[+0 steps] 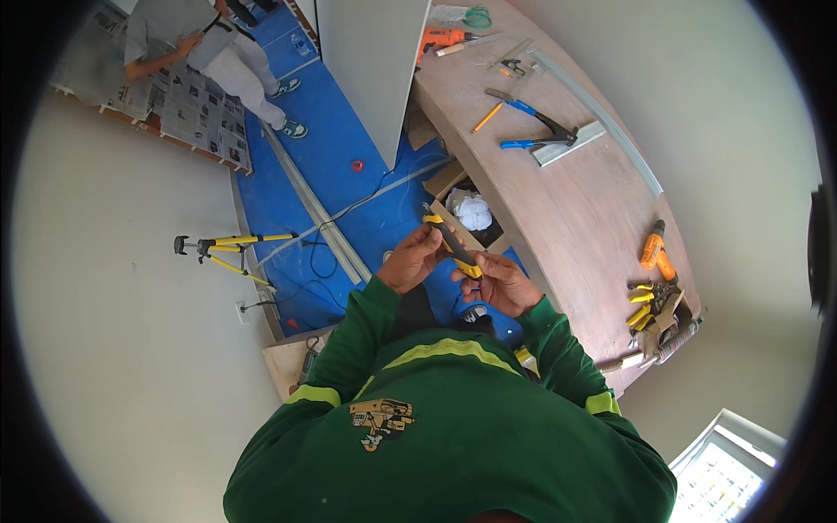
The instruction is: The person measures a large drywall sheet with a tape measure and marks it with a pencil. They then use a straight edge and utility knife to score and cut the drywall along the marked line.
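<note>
In front of my body, both hands hold a yellow-and-black utility knife [454, 247], which slants from upper left to lower right. My left hand [413, 261] is closed round its upper part, the thumb lying along the side. At the lower yellow end, the fingers of my right hand [501, 285] pinch the handle. A small metal tip shows at the knife's top end. Both hands are raised above the blue floor, left of the long wooden table.
On the wooden table [571, 235] lie a riveter-like blue-handled tool [542, 122], metal strips [602, 122], an orange drill [658, 248] and yellow-handled pliers [641, 305]. An open cardboard box [446, 181] stands beside it. A yellow tripod [235, 244] and long strips [318, 209] are at left; another person [231, 57] stands beyond.
</note>
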Motion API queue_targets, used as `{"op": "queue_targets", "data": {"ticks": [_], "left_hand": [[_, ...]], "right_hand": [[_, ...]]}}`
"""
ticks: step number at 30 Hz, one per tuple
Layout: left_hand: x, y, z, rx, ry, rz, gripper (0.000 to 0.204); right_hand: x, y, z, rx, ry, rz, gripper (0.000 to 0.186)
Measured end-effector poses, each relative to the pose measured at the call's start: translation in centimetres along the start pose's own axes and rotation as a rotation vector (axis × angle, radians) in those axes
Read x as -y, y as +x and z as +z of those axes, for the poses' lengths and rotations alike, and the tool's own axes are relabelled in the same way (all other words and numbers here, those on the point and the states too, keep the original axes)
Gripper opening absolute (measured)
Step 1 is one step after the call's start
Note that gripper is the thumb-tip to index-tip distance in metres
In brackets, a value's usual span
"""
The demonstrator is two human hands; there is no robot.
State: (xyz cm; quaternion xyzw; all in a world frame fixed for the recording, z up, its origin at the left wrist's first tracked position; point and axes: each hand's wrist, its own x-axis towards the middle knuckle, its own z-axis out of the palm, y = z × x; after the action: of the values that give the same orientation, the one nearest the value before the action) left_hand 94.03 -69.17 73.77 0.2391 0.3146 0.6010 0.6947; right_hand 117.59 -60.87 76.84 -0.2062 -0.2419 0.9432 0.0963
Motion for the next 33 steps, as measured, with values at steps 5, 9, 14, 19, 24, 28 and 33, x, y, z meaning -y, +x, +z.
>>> {"op": "queue_targets", "data": {"ticks": [5, 9, 14, 19, 24, 28, 33], "left_hand": [[-5.0, 0.6, -4.4, -0.094, -0.205, 0.141, 0.051], [-10.5, 1.6, -9.9, -0.148, -0.256, 0.242, 0.057], [-17.5, 0.6, -16.5, -0.073, -0.189, 0.236, 0.054], [-22.3, -1.1, -20.2, -0.075, -0.115, 0.269, 0.053], [-24.9, -3.1, -22.0, -0.203, 0.002, 0.166, 0.057], [-26.4, -3.3, -23.2, -0.244, 0.167, 0.227, 0.067], [-27.7, -3.7, -30.1, -0.322, 0.149, 0.121, 0.084]], "right_hand": [[0.6, 9.9, 3.0, -0.027, -0.397, 0.041, 0.051], [2.2, 17.3, 7.5, -0.030, -0.567, 0.027, 0.049], [2.7, 26.9, 13.0, -0.021, -0.788, -0.031, 0.040], [1.1, 33.2, 16.9, -0.119, -0.760, -0.024, 0.041], [1.2, 36.7, 18.3, -0.028, -0.682, 0.118, 0.043], [1.1, 40.2, 19.5, 0.063, -0.524, 0.132, 0.044], [4.2, 46.3, 21.4, 0.082, -0.613, -0.083, 0.031]]}}
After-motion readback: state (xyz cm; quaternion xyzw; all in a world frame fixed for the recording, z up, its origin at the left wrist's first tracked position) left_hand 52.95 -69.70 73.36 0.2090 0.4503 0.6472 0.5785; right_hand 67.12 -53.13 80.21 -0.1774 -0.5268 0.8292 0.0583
